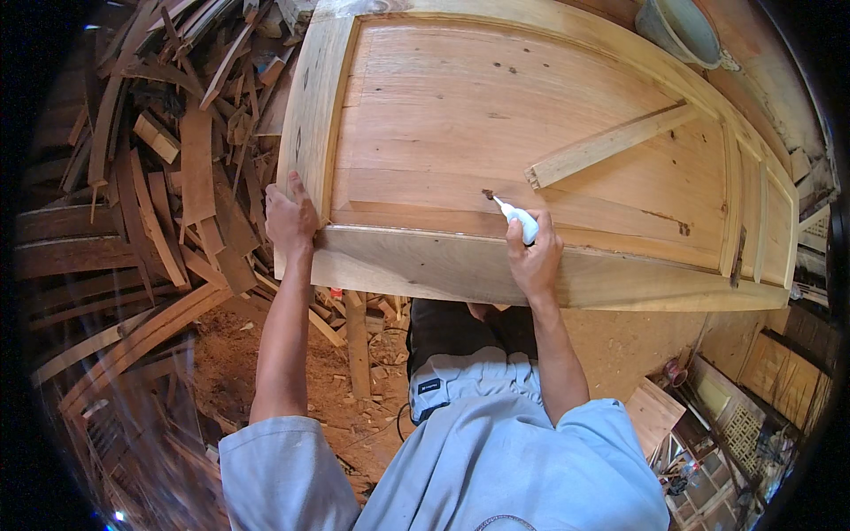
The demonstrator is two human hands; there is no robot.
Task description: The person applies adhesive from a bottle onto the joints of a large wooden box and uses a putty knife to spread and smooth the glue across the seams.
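Observation:
A large wooden door (425, 133) with a framed panel lies flat in front of me. My right hand (536, 257) is wrapped round a small white glue bottle (521, 223), tilted so its thin nozzle meets a dark knot hole (488, 194) in the panel. Whether any liquid comes out is too small to see. At the door's near left corner, my left hand (291, 212) grips the frame edge, fingers on top. A loose wooden strip (611, 144) rests slantwise on the panel, right of the bottle.
A tall heap of scrap boards (195, 159) crowds the left side. Sawdust and offcuts cover the floor (239, 363) below. Beyond the door's far edge sits a grey bucket (680, 34). Boards and clutter (708, 442) stand at the lower right.

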